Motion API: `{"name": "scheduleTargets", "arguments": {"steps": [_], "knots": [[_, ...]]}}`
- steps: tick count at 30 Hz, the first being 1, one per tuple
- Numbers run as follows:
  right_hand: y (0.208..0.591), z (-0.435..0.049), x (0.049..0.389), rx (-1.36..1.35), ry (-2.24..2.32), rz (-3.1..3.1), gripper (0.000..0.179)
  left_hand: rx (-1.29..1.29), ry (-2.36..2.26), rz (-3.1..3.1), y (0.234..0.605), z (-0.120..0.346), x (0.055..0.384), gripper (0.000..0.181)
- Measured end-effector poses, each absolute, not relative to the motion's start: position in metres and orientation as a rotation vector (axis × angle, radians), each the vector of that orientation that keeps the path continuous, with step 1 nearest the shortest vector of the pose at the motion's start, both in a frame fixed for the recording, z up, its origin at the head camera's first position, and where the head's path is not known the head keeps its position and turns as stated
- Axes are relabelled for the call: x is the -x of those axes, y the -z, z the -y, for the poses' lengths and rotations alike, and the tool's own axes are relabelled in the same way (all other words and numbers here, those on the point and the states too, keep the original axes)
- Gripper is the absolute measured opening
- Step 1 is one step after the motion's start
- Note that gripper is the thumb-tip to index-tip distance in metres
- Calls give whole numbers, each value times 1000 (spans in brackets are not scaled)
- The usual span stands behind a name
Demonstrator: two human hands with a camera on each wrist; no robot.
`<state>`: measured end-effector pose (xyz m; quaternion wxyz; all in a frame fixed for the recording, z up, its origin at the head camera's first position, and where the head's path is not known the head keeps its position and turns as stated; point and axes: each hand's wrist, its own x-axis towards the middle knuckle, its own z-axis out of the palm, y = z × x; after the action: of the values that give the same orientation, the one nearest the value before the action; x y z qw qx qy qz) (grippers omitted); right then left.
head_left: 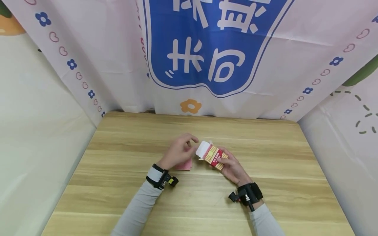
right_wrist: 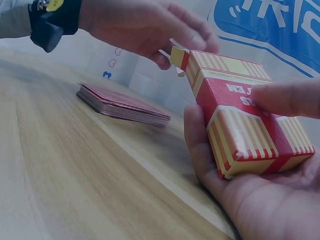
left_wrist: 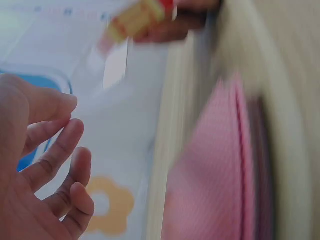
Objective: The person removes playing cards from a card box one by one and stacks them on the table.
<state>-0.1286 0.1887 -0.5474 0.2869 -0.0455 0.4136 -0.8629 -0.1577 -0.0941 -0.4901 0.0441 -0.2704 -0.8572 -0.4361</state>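
My right hand [head_left: 235, 169] grips a red and yellow striped card box [head_left: 212, 156], thumb across its printed front. The box is tilted, its white top flap [head_left: 202, 149] lifted and pointing toward my left hand [head_left: 178, 150]. That hand hovers just left of the flap, fingers loosely bent and nothing held between them. Below it on the table lies a squared stack of pink-backed playing cards [head_left: 185, 165], partly hidden by the hand in the head view. In the right wrist view the stack [right_wrist: 122, 106] sits flat, apart from both hands.
The wooden table [head_left: 133, 137] runs back to a hanging cloth [head_left: 124, 88] with a blue printed sign. Pale cloth walls [head_left: 44, 108] stand at the left and right sides. Black straps with small cameras [head_left: 249, 193] circle both wrists.
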Motion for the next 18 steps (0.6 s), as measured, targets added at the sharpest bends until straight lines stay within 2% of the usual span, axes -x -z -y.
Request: {"name": "scheduleTargets", "arguments": {"steps": [6,11,18], "knots": [[546,-191,125,96,2307,-1129,48,910,1307,2676,489,71,150,11],[545,-191,127,93,2303,-1149,48,914,1242,2708,494,67,151,12],[545,-189,128,128,2275,-1150,49,797,1288,2764,497,69,146,12]]}}
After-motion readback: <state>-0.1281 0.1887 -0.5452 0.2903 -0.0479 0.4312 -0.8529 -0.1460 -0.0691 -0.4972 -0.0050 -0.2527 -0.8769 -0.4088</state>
